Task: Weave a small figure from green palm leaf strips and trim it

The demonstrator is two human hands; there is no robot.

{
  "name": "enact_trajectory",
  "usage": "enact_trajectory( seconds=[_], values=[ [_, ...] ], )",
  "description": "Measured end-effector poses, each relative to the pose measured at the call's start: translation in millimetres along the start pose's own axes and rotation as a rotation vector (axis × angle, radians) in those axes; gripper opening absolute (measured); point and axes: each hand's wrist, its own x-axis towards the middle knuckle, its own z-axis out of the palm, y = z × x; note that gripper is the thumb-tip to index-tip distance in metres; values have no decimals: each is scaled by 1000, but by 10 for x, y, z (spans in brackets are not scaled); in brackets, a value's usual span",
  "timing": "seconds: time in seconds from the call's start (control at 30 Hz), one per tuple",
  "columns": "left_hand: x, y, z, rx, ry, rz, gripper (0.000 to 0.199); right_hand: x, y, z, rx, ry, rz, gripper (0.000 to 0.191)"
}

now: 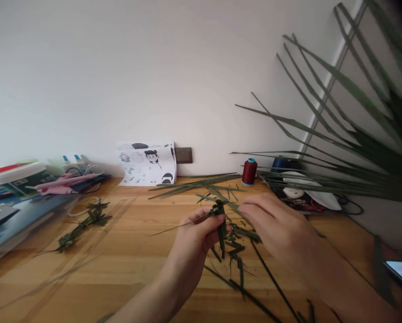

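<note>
1) Leaf piece [222, 232], long axis near upright, tail pointing down; dark green, knotted on top
2) Left hand [201, 228]: pinching it above the worktop [137, 251], before its back edge
3) Right hand [275, 222]: fingertips together (any hold cannot be told)

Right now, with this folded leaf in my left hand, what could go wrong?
The folded leaf might loosen if your left hand relaxes its pinch. If dropped, it could get mixed up with the similar green scraps lying below. The upright dark red thread spool might tip if your right hand swings forward, since it stands just beyond.
</note>
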Motion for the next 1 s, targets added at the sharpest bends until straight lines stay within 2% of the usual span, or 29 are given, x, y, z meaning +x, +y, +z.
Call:
enact_trajectory(
  seconds=[0.13, 0.27, 0.37, 0.47, 0.6, 0.67, 0.73, 0.83, 1.0],
  values=[
    [0, 11, 8, -16, 39, -4, 9, -7, -32, -67, -69, 29, 92, 20],
    [-13, 3, 16, -51, 49, -10, 14, -29, -173, -52, 45, 49, 88, 17],
    [-25, 0, 26, -44, 34, -5, 13, -47, -233, -36, 94, 56, 176, 13],
    [-38, 16, 36, -17, -2, 1, 9, -55, -216, -25, 79, 34, 280, 13],
    [-63, 53, 42, 6, -9, 38, 8, -46, -144, -13, -6, -76, 341, 15],
    [-78, 66, 50, 25, 19, 34, 9, -37, -129, -18, 50, -86, 342, 18],
    [-92, 72, 63, 38, 45, 26, 10, -23, -144, -34, 168, -39, 349, 19],
    [-114, 76, 86, 46, 43, 31, 9, 1, -202, -67, 318, -31, 396, 20],
    [-150, 81, 111, 61, 27, 16, 8, -1, -245, -96, 361, -69, 363, 17]
  ],
)
